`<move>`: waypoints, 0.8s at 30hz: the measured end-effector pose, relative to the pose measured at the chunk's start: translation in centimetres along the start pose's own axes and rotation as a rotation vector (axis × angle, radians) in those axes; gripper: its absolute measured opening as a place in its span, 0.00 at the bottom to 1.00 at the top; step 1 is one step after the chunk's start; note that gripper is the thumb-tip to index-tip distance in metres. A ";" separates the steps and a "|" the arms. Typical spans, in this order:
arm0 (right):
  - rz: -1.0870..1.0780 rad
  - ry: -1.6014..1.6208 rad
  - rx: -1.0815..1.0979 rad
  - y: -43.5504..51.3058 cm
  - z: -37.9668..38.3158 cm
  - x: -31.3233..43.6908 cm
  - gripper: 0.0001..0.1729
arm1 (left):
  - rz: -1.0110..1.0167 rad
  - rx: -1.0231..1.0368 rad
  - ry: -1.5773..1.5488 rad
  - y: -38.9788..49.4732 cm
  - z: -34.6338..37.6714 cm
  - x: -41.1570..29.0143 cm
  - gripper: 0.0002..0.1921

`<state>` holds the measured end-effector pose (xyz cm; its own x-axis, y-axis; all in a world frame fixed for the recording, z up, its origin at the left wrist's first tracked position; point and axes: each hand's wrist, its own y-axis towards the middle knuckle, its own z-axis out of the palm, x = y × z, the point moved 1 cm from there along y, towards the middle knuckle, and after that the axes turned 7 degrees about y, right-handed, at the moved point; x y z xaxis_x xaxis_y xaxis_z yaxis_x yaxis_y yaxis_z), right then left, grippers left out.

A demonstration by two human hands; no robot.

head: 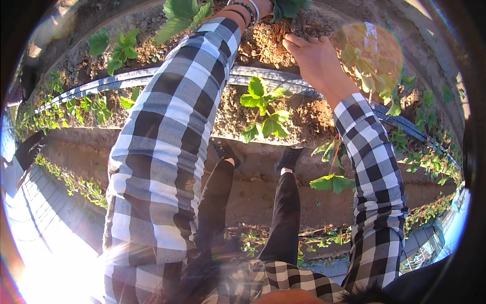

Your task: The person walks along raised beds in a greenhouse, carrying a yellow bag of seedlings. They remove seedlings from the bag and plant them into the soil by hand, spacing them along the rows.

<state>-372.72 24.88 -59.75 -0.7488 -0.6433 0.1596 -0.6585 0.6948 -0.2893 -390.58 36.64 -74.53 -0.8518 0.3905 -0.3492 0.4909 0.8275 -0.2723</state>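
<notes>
My left hand [266, 5] is at the top edge, partly cut off, with bracelets on its wrist. It is at the crown of a strawberry plant [289, 8], seemingly gripping it, though leaves and the frame edge hide the fingers. Brown bare roots [280, 32] hang below those leaves against loose soil [262, 47]. To the right of the roots is my right hand [313, 57], back upward. Its fingertips point at the roots and rest at the soil, and nothing shows in its grasp.
An irrigation strip [273, 78] runs along the raised bed. A strawberry plant [264, 110] grows below it, between my arms. More leaves [332, 182] overhang the furrow [254, 193] by my right sleeve. My shoes [289, 156] stand in the furrow. Strong sun glare fills the lower left.
</notes>
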 end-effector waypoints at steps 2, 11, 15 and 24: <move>-0.023 -0.046 0.063 0.8 0.4 -0.1 0.19 | -0.031 -0.039 -0.246 -0.1 -0.2 -0.6 0.14; 0.068 -0.106 0.405 3.7 0.9 0.7 0.07 | -0.191 0.019 -0.473 -2.7 -7.0 -5.2 0.13; 0.068 -0.095 0.347 4.0 1.4 0.7 0.09 | -0.226 0.006 -0.423 -2.5 -6.2 -4.5 0.13; 0.037 0.178 -0.186 -0.6 1.4 0.1 0.24 | -0.200 0.066 -0.694 -1.8 -5.2 -4.4 0.13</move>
<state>-372.30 23.95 -60.85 -0.7630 -0.5614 0.3204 -0.6209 0.7744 -0.1218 -388.66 35.56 -67.82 -0.6250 -0.1297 -0.7698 0.3670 0.8215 -0.4363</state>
